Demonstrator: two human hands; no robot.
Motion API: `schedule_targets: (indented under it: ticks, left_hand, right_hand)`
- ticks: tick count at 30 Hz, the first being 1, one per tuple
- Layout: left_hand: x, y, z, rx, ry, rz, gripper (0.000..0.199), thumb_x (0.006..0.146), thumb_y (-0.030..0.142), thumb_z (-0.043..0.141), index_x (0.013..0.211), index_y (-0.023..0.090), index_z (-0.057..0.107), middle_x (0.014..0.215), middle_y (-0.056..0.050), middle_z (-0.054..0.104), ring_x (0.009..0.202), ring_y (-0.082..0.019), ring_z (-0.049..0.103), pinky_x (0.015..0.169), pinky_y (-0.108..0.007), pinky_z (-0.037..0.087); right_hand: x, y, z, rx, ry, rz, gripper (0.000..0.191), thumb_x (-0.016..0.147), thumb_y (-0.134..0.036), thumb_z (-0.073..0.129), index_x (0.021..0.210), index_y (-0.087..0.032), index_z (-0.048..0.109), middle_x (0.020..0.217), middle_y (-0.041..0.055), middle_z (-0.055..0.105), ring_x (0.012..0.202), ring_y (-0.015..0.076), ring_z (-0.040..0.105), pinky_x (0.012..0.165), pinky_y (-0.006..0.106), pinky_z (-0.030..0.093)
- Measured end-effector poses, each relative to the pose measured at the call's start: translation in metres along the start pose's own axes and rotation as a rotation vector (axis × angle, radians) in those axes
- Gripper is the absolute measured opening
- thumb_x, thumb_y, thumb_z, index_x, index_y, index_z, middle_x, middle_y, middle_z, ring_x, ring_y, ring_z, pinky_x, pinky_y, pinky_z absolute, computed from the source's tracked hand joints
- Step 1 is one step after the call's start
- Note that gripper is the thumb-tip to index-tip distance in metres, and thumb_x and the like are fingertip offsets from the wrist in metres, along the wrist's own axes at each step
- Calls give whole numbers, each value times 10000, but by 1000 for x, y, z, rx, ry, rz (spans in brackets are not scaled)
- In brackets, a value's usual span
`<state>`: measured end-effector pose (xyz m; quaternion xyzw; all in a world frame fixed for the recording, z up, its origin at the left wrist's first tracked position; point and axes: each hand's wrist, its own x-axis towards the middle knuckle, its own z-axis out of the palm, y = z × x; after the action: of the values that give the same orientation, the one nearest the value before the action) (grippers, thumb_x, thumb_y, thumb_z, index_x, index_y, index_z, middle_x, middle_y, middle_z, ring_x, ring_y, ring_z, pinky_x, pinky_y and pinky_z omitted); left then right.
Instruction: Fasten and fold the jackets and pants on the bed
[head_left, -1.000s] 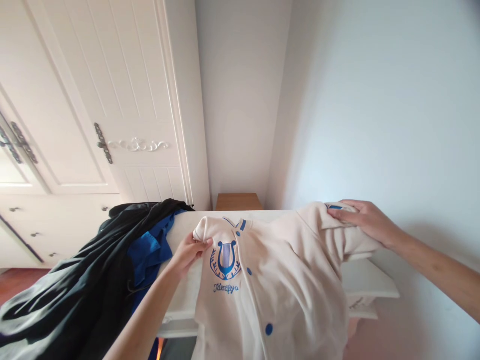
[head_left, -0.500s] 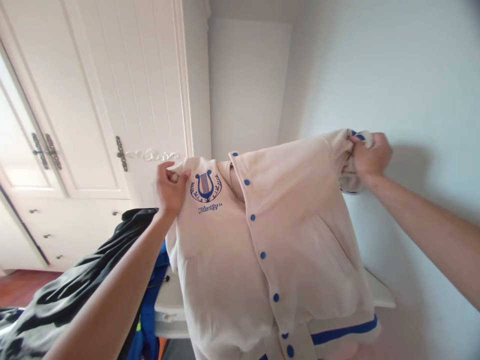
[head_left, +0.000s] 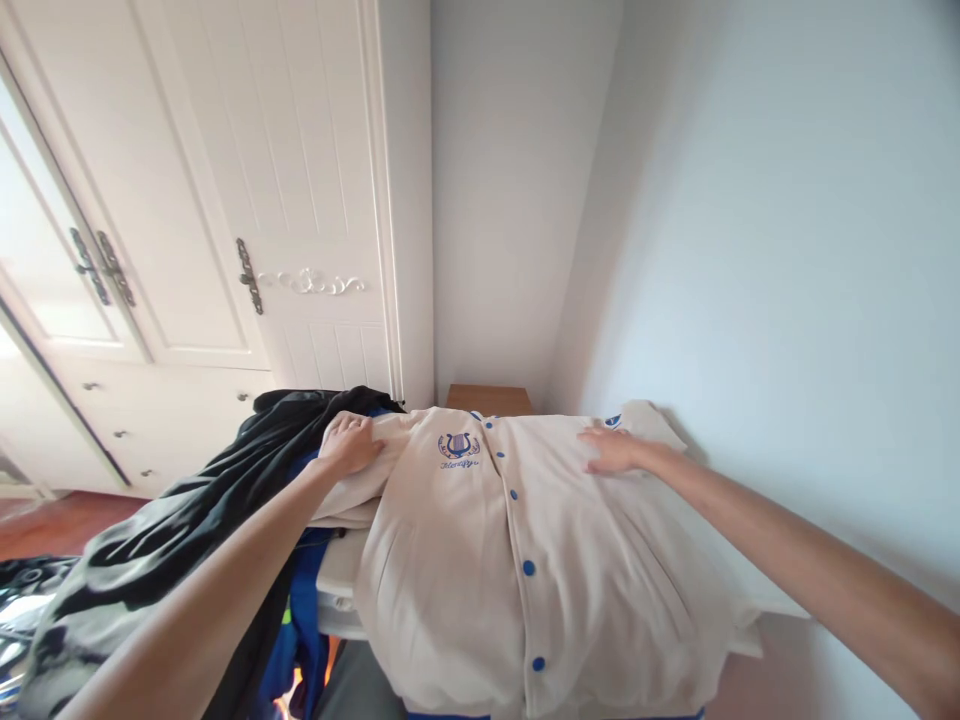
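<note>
A cream jacket (head_left: 442, 570) with blue snap buttons and a blue lyre emblem (head_left: 458, 446) lies front side up over a white surface (head_left: 341, 565). Its lower part hangs toward me. My left hand (head_left: 351, 443) rests on the jacket's left sleeve near the shoulder, with thumb and fingers apart. On the chest near the other shoulder lies my right hand (head_left: 611, 450), its fingers stretched over the cloth. The right sleeve (head_left: 652, 425) is bunched beyond that hand, and its cuff is partly hidden.
Black clothing (head_left: 202, 510) is heaped at the left, with a blue garment (head_left: 304, 600) hanging beside it. A white wardrobe (head_left: 315, 150) stands behind on the left. The pale wall (head_left: 787, 250) rises close on the right. A brown wooden piece (head_left: 491, 398) shows at the back.
The jacket, held up by both shoulders before, has come down and now lies on the surface. Both hands have lowered; the right has moved inward and let go of its shoulder.
</note>
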<state>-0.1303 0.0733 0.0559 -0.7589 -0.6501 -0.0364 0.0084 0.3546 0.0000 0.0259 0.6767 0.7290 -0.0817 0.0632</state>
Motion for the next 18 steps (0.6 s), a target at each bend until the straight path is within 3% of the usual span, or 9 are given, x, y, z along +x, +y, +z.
schedule_targets:
  ticks: [2, 4, 6, 8, 10, 13, 18]
  left_hand:
    - [-2, -9, -5, 24, 37, -29, 489, 910, 396, 503, 1263, 69, 589, 1446, -251, 504, 1445, -396, 307, 1134, -516, 275]
    - [-2, -19, -13, 15, 16, -79, 495, 869, 405, 531, 1228, 74, 611, 1368, -255, 575, 1358, -424, 427, 1059, -532, 358]
    - [0, -30, -22, -23, -43, -105, 444, 783, 361, 618, 1141, 102, 665, 1186, -203, 697, 1147, -383, 610, 913, -430, 473]
    - [2, -38, -31, -71, -76, -90, 339, 739, 297, 647, 1037, 149, 714, 1049, -114, 751, 996, -291, 678, 794, -301, 492]
    - [3, -40, -42, -116, -69, -79, 249, 771, 286, 612, 956, 178, 737, 948, -47, 763, 928, -221, 689, 729, -229, 471]
    - [8, -36, -58, -156, -20, -83, 281, 850, 320, 525, 967, 175, 735, 861, -18, 754, 861, -188, 684, 700, -212, 456]
    - [17, -37, -68, -111, -7, -111, 267, 792, 254, 627, 1015, 122, 692, 995, -93, 735, 985, -258, 649, 778, -278, 454]
  right_hand:
    - [-8, 0, 32, 22, -47, -25, 614, 879, -484, 577, 1423, -205, 526, 1529, 144, 452, 1400, 348, 427, 1094, 522, 390]
    - [-15, 2, 61, 68, -24, -3, 595, 967, -530, 385, 1461, -212, 484, 1561, 115, 408, 1436, 317, 383, 1125, 502, 369]
    - [-21, 6, 85, 122, 58, 32, 617, 990, -555, 260, 1482, -236, 452, 1589, 76, 367, 1474, 282, 320, 1173, 488, 310]
    - [-24, 9, 101, 154, 149, 39, 632, 985, -570, 221, 1472, -245, 461, 1584, 60, 382, 1485, 257, 301, 1197, 476, 274]
    - [-25, 11, 110, 152, 202, 21, 635, 982, -562, 210, 1447, -232, 489, 1559, 71, 423, 1476, 249, 322, 1197, 471, 277]
    - [-25, 12, 113, 147, 216, 34, 634, 978, -555, 222, 1432, -212, 503, 1544, 87, 443, 1465, 251, 342, 1195, 476, 279]
    - [-24, 12, 115, 138, 248, 37, 611, 977, -543, 244, 1407, -214, 526, 1527, 93, 467, 1445, 260, 380, 1184, 475, 304]
